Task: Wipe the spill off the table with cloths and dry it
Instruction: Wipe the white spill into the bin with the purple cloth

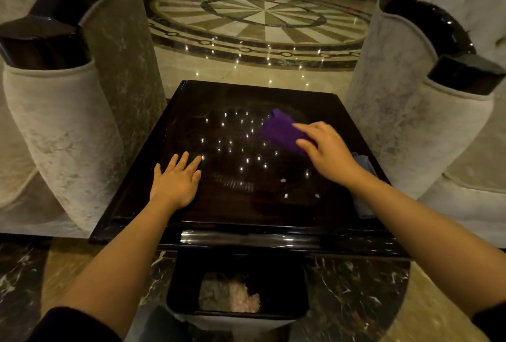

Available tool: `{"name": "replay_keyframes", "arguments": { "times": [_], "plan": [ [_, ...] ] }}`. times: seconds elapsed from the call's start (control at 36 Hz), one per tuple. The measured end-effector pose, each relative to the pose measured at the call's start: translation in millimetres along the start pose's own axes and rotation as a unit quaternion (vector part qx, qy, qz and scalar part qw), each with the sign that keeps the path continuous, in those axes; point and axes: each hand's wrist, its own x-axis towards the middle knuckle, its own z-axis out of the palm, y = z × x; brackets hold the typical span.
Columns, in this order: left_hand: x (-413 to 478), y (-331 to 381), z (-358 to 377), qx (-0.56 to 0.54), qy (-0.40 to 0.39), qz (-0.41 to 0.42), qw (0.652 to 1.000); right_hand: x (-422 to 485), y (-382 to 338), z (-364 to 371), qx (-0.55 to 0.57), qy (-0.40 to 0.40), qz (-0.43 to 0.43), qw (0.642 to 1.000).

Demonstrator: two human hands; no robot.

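Note:
A glossy black square table (142, 188) fills the middle of the view. My right hand (327, 151) presses a folded purple cloth (279, 129) onto the table's far right part, fingers on top of the cloth. Flat on the near left part rests my left hand (178, 180), fingers spread, holding nothing. A faint streaky smear (232, 181) shows near the table's centre, with a few small white specks (284, 196) to its right. A second, grey-blue cloth (362, 185) lies at the right edge, partly hidden under my right forearm.
Two pale upholstered armchairs with dark glossy arm tops flank the table, one at the left (63, 122), one at the right (427, 117). A black bin (238, 289) holding crumpled paper stands on the floor below the near edge. Polished marble floor lies beyond.

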Motion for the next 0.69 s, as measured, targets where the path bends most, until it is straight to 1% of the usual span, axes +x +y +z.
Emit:
{"name": "replay_keyframes", "arguments": {
  "times": [0.06, 0.11, 0.22, 0.31, 0.36, 0.58, 0.69],
  "plan": [
    [1, -1, 1, 0.002, 0.001, 0.0, 1.0, 13, 22, 3, -0.03, -0.003, 0.044, 0.999],
    [2, -1, 2, 0.005, 0.002, -0.001, 1.0, 21, 43, 11, -0.058, -0.028, 0.09, 0.994],
    [4, -4, 3, 0.003, 0.004, -0.002, 1.0, 20, 79, 38, -0.104, -0.141, 0.162, 0.971],
    [5, -4, 4, 0.003, 0.004, -0.004, 1.0, 21, 93, 50, -0.084, -0.144, 0.198, 0.966],
    [5, -3, 5, 0.002, 0.002, -0.004, 1.0, 22, 95, 51, -0.076, -0.144, 0.202, 0.966],
    [2, -1, 3, 0.004, 0.005, -0.007, 1.0, 10, 85, 62, -0.069, -0.128, 0.169, 0.975],
    [1, 1, 2, 0.003, 0.005, -0.009, 1.0, -2, 68, 68, -0.066, -0.126, 0.127, 0.982]
  ]
}}
